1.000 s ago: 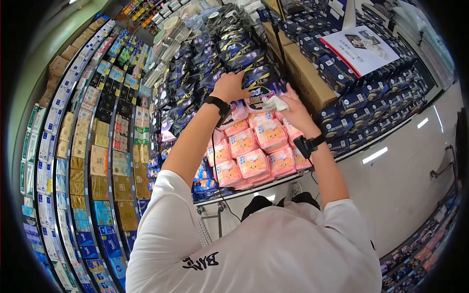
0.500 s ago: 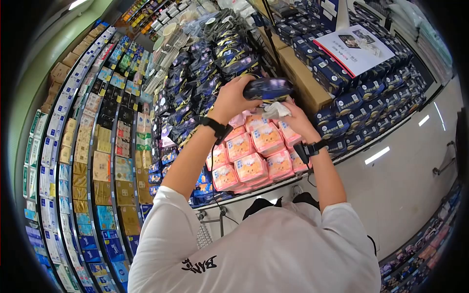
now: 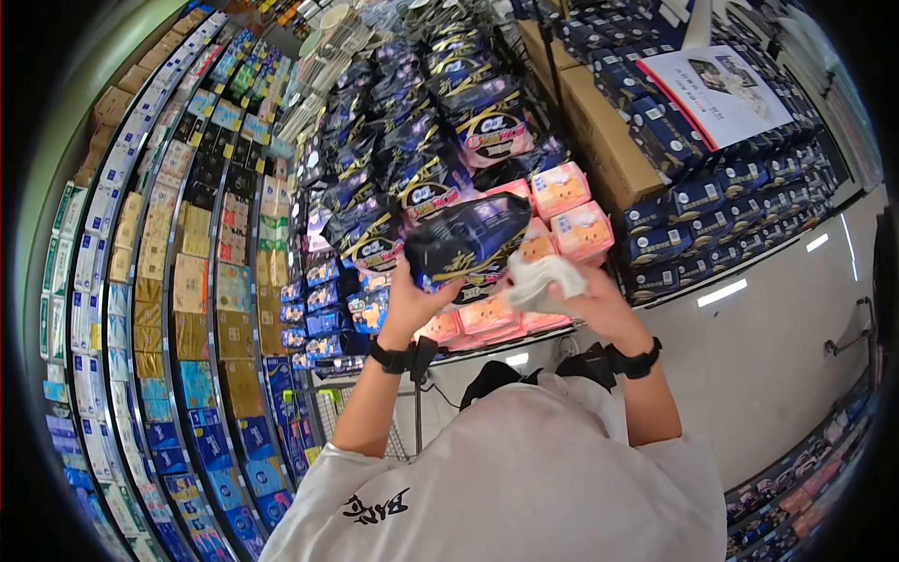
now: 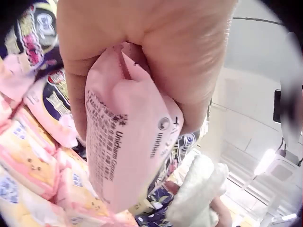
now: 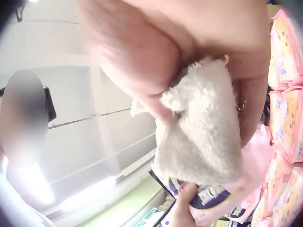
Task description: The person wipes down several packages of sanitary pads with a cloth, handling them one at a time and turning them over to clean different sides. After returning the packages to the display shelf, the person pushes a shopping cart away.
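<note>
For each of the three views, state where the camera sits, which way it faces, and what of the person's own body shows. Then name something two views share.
Head: worn overhead, looking down at the left hand, right hand, forearms and shirt before the stocked shelves.
Left wrist: under the palm, facing the gripped dark pack.
Right wrist: under the palm, facing the white cloth.
Shared: both wrist views show the cloth and pack.

A shop is showing here, likely a supermarket aisle: long shelves (image 3: 140,281) are running along one side, crammed with boxed goods, while stacked dark packs (image 3: 412,122) and pink packs (image 3: 571,211) are filling a display.
</note>
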